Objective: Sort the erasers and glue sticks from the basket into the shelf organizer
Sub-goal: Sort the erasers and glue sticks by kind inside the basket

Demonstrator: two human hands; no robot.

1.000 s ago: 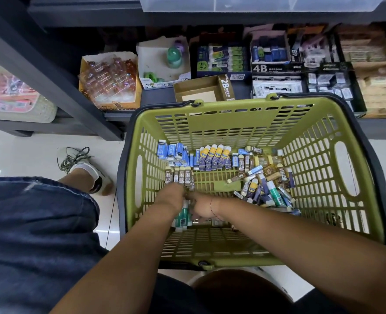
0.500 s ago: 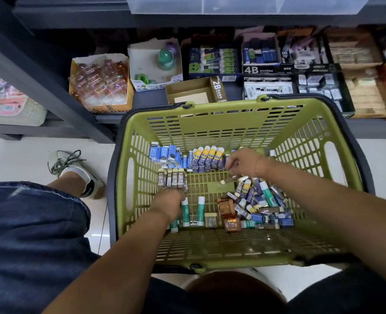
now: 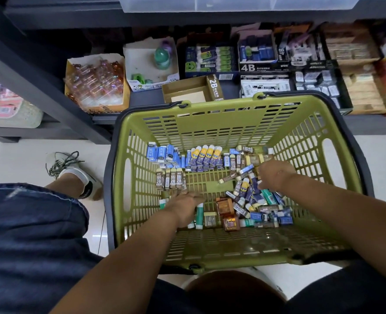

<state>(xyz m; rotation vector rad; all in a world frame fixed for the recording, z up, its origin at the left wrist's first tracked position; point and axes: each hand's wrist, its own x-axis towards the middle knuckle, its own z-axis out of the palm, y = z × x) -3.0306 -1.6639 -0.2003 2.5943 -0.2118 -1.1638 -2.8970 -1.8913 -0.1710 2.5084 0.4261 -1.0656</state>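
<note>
In the green slatted basket (image 3: pixel 221 130), the left hand (image 3: pixel 185 207) is lying palm down with fingers fairly straight, resting on white glue sticks (image 3: pixel 200 215) with green caps at the near left. Beyond it, brown 2B erasers (image 3: pixel 170 181) are standing in a neat row, with blue and yellow-topped rows behind. The right hand (image 3: pixel 275 177) is dipping curled fingers into the loose heap (image 3: pixel 255 200) on the right; whether it is holding anything is hidden

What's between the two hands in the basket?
In the head view: bare basket floor beside the left hand, then loose erasers piled up to the right hand.
</note>
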